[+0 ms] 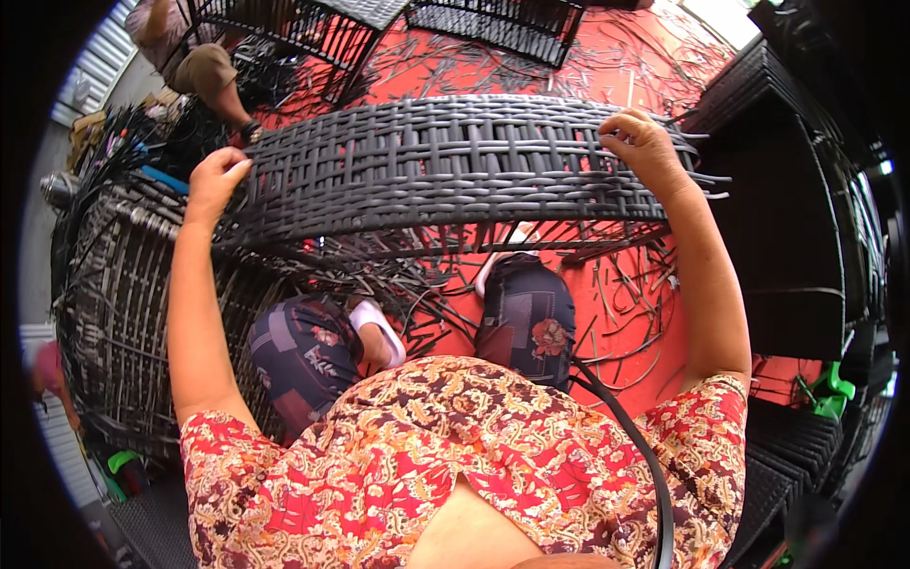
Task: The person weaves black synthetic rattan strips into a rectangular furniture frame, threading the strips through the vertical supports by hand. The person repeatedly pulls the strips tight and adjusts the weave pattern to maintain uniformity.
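In front of me lies a long, curved woven panel of dark grey plastic rattan strips, part of a furniture frame. Its middle rows have open gaps; the near and far rows are packed tighter. At the panel's left end my left hand is closed in a pinch, and what sits between its fingertips is too small to tell. My right hand is over the panel's right end, thumb and bent fingers pinched on a grey rattan strip. Several loose strip ends stick out past that right edge.
Cut strips litter the red floor. A stacked woven piece stands at left, dark stacked panels at right. Black woven frames lie at the far side. Another person sits far left. A black strap hangs across my right side.
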The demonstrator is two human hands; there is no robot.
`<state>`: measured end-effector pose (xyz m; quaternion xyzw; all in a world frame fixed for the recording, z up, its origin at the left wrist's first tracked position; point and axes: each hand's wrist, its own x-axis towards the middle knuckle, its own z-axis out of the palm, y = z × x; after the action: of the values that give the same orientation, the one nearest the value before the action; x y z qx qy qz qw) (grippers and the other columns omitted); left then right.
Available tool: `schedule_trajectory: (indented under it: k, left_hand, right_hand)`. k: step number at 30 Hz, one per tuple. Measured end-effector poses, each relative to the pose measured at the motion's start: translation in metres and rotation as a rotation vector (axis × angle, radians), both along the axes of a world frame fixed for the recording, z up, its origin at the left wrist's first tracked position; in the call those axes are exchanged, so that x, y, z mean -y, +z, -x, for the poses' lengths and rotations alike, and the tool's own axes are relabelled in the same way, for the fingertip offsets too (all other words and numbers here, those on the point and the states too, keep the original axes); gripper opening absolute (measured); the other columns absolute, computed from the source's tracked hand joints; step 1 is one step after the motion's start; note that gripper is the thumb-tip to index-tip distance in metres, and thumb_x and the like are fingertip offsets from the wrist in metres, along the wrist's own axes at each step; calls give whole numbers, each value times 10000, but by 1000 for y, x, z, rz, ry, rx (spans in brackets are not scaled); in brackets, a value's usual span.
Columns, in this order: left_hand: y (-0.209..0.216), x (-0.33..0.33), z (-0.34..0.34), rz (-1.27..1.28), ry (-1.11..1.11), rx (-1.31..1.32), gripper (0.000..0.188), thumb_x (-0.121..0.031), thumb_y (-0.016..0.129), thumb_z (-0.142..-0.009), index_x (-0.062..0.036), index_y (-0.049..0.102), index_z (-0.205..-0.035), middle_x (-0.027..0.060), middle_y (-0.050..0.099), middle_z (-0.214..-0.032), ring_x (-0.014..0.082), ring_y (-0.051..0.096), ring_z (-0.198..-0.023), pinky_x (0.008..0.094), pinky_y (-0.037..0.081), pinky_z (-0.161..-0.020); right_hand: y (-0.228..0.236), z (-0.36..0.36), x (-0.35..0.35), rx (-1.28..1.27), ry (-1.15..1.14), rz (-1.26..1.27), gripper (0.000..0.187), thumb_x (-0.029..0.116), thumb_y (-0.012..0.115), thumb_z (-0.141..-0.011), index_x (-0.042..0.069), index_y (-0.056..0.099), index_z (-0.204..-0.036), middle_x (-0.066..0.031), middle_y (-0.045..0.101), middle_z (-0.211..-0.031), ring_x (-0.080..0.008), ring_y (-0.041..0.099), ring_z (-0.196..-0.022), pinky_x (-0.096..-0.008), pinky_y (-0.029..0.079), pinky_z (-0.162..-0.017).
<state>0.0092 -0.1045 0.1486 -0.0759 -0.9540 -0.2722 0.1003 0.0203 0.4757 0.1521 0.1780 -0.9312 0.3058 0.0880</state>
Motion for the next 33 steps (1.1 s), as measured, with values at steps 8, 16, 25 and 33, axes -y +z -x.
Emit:
schedule_trajectory:
  k: [8,16,25,33]
  left_hand:
    - [-2,-83,-3,17,-318,20,99,-22,649,-738,-32,620,-833,0,515,-743,91,479,-664,213,407,-614]
    - [-12,-79,0,-95,-311,67,108,2,639,-747,-32,598,-841,-20,501,-782,77,460,-665,203,403,-614]
    - [-19,-80,4,122,-331,-179,90,-23,631,-749,-30,585,-826,15,509,-757,100,472,-642,223,415,-604]
    - [-9,-137,4,85,-370,-209,233,-166,697,-719,-58,601,-901,49,546,-866,196,548,-733,290,458,-657]
  right_hand:
    - [-7,26,43,30,179,-136,92,33,648,-719,39,613,-804,-64,556,-817,-194,556,-737,-300,460,-669]
    - [0,25,38,111,191,-158,113,27,658,-699,32,602,-797,-65,550,-840,-192,562,-712,-302,468,-659]
    - [-11,31,50,-183,72,-289,117,135,637,-759,54,579,-820,-100,556,-891,-305,547,-886,-351,442,-772]
    - [-7,26,96,-1,160,-58,211,140,692,-709,81,594,-886,-56,542,-947,-200,534,-831,-321,445,-740]
